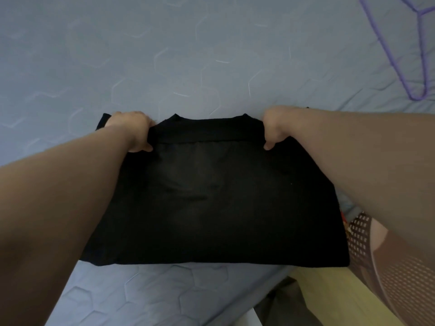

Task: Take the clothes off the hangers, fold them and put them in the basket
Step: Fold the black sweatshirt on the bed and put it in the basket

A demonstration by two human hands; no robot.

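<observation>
The left hand (131,130) and the right hand (276,130) are curled round the folded far edge of a black fabric garment (211,203), one near each top corner. The garment is spread flat on a blue-grey quilted bedcover (164,55). A purple plastic hanger (386,48) lies at the far right. A brown perforated basket (404,283) is seen at the near right.

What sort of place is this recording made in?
Probably a bedroom. The black garment lies on a quilted blue-grey bedcover, a purple hanger rests on it at far right, and a brown perforated basket stands at lower right.
</observation>
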